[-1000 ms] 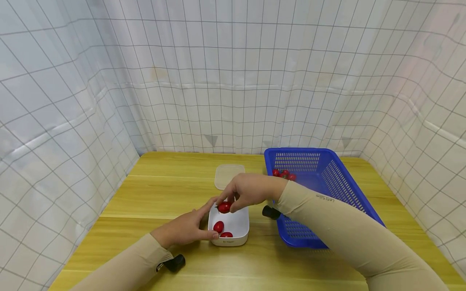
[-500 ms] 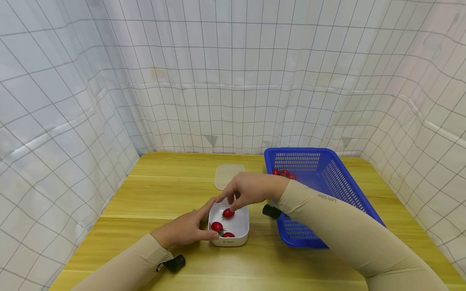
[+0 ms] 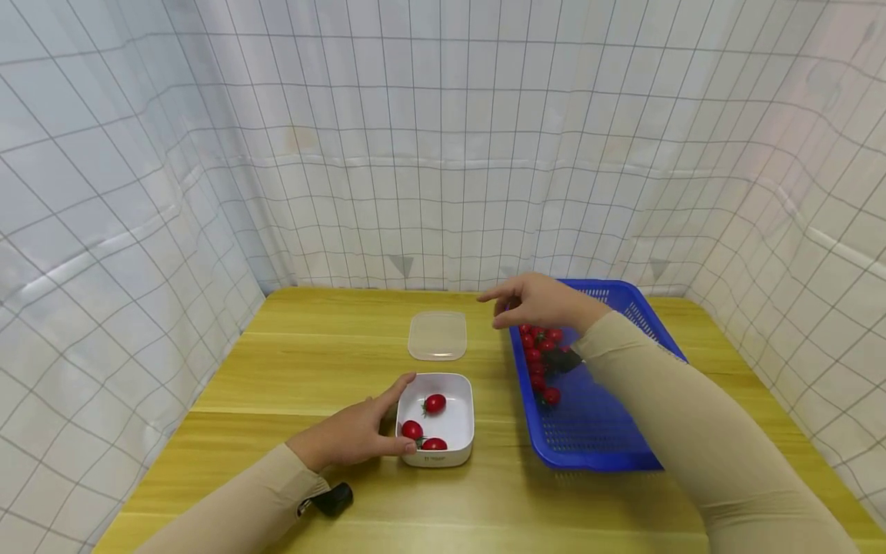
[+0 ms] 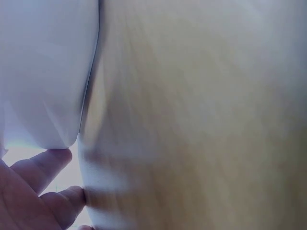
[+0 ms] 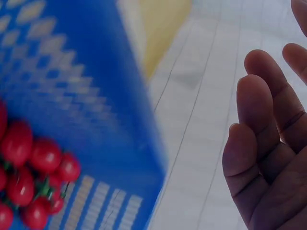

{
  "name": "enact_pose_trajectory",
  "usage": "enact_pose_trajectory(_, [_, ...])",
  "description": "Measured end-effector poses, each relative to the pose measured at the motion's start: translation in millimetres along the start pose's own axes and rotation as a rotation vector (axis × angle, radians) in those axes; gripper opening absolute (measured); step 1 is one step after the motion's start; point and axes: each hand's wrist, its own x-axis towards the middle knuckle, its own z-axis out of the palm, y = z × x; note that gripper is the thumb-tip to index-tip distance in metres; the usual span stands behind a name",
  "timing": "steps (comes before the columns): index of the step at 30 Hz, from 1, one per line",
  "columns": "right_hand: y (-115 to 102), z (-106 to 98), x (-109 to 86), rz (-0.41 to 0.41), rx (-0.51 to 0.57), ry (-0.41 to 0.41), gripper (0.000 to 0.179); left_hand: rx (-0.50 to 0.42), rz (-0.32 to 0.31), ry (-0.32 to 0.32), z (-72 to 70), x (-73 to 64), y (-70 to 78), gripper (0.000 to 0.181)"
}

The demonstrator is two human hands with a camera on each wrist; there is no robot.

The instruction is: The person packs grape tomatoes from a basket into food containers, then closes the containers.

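Note:
A small white square container [image 3: 457,419] stands on the table with three red cherry tomatoes [image 3: 434,404] inside. My left hand [image 3: 360,435] holds it from the left, thumb at the front rim and index finger at the back corner. In the left wrist view, fingertips [image 4: 57,158] touch its wall. My right hand [image 3: 543,302] is above the left rim of the blue basket [image 3: 602,462], fingers loosely bent with nothing between them. Several cherry tomatoes [image 3: 536,365] lie along the basket's left side; the right wrist view shows these tomatoes [image 5: 45,154] closely, green stems attached.
A translucent flat lid [image 3: 438,336] lies on the wooden table [image 3: 311,362] behind the container. White gridded curtains [image 3: 443,154] enclose the back and both sides. The right forearm passes over the basket and hides part of it.
My right hand has let go of a cherry tomato inside the container, then moved up and right to the basket. The left hand has stayed at the container.

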Motion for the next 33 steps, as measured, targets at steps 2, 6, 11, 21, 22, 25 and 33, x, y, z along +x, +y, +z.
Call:
enact_pose_trajectory(2, [19, -10, -4.1, 0.047, 0.012, 0.031, 0.051, -0.005, -0.001, -0.002, -0.5, 0.2, 0.1, 0.109])
enact_pose_trajectory(6, [57, -23, -13.2, 0.111, -0.029, 0.07, 0.055, -0.009, -0.005, -0.002, -1.1, 0.3, -0.3, 0.109])
enact_pose_trajectory(11, [98, -27, -25.5, 0.189, -0.096, 0.084, 0.055, -0.009, -0.008, -0.001, -0.2, 1.0, -2.0, 0.109])
enact_pose_trajectory(21, [142, -16, -43.5, 0.246, -0.148, -0.043, 0.044, -0.01, -0.009, -0.013, 0.9, 1.3, -0.7, 0.11])
enact_pose_trajectory(22, [143, -15, -43.9, 0.246, -0.148, -0.056, 0.043, -0.011, -0.007, -0.014, 0.9, 1.4, -0.7, 0.11])
enact_pose_trajectory(25, [146, -11, -43.1, 0.264, -0.134, -0.1, 0.041, -0.017, -0.007, -0.014, 1.1, 2.0, -1.3, 0.11])
enact_pose_trajectory(33, [150, 1, -36.4, 0.31, -0.111, -0.195, 0.039, -0.027, -0.009, -0.016, -0.3, 1.6, -0.6, 0.109])
